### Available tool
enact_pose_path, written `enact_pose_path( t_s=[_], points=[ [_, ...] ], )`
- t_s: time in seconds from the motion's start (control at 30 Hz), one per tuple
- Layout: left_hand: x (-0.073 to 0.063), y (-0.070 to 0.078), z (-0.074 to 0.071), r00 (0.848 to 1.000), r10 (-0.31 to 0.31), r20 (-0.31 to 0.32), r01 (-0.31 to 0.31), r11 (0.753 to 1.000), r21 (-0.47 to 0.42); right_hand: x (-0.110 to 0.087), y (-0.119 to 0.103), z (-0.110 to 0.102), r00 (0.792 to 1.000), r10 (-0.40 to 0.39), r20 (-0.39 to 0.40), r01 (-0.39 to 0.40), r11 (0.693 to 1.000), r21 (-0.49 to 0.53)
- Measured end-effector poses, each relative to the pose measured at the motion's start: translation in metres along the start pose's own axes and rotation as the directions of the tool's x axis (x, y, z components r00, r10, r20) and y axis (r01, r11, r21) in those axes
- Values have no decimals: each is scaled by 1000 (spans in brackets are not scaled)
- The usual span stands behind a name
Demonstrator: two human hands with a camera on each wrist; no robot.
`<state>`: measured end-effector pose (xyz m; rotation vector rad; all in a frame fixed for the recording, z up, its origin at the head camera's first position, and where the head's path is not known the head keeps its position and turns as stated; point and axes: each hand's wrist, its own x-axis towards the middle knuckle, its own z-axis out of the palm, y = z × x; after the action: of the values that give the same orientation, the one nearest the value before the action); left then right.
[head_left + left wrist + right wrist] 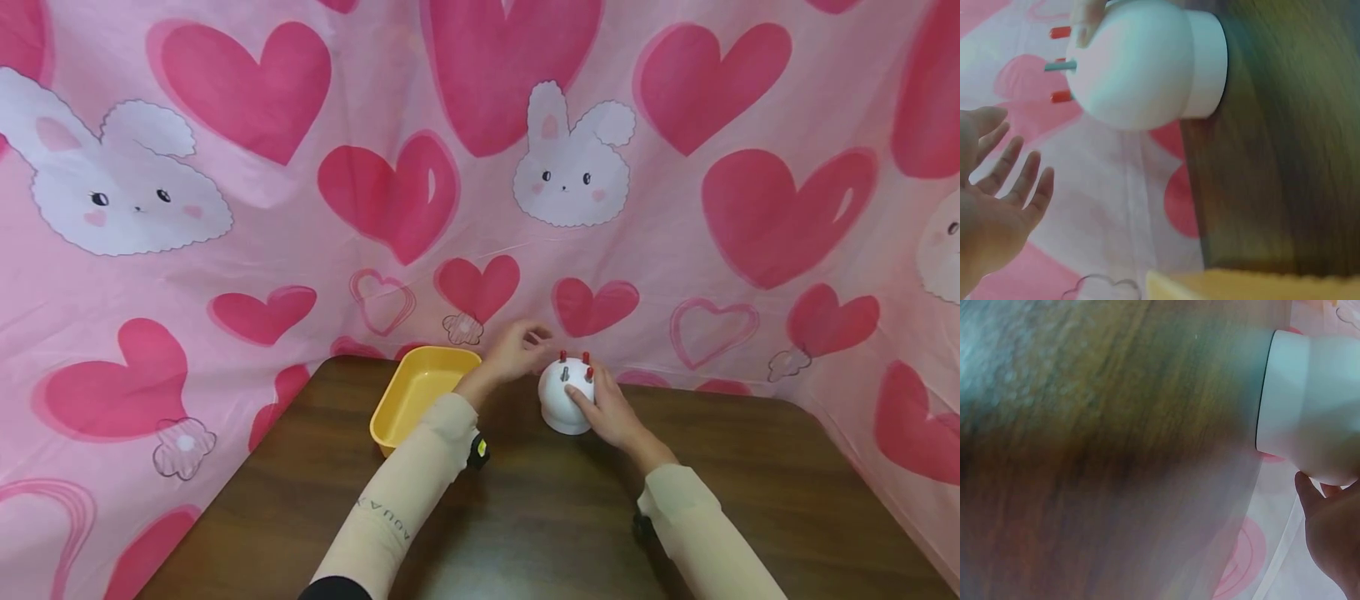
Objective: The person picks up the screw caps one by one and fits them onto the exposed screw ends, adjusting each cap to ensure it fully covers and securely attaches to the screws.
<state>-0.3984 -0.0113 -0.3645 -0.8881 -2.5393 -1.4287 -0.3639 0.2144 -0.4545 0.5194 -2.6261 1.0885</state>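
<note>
A white ball-shaped holder (558,402) on a round base stands on the table. From its top stick several short pegs; one is a bare grey metal pin (566,374), the others carry red caps (586,357). My right hand (611,410) grips the ball from the right, thumb on the near side, fingers partly hidden behind it. In the right wrist view that hand (1332,534) shows low against the ball's side. Just left of the holder, my left hand (516,350) hovers apart from it. The left wrist view shows the left hand's (997,200) fingers spread and loosely bent, holding nothing.
A yellow rectangular tub (408,400) stands at the table's back left, partly behind my left forearm. Brown wooden table (540,525) lies under everything. A pink cloth (480,233) with hearts and rabbits hangs right behind the table's back edge.
</note>
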Motion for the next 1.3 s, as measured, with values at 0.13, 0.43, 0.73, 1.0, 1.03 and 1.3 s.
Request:
enact_pose_path(
  t_s=[0.13, 0.43, 0.73, 1.0, 1.03, 1.3],
  points=[
    [-6, 1, -16, 999, 14, 41, -18, 996, 88, 0, 1, 0, 1000, 3, 4, -3, 1000, -6],
    [-20, -2, -55, 996, 20, 84, -38, 976, 213, 1, -4, -3, 1000, 7, 14, -7, 1000, 3],
    [-43, -12, -77, 991, 8, 137, -51, 949, 311, -1, -1, -1, 1000, 20, 23, -21, 1000, 14],
    [-74, -13, -97, 968, -97, 234, -10, 909, 417, -1, -2, -4, 999, 36, 33, -36, 999, 8],
    [-78, -15, -99, 963, -114, 244, -3, 901, 434, -1, -2, -4, 999, 35, 35, -36, 999, 9],
    [-103, -28, -112, 905, -270, 328, 50, 833, 551, 0, -4, -2, 998, 39, 41, -39, 999, 12]
  ],
)
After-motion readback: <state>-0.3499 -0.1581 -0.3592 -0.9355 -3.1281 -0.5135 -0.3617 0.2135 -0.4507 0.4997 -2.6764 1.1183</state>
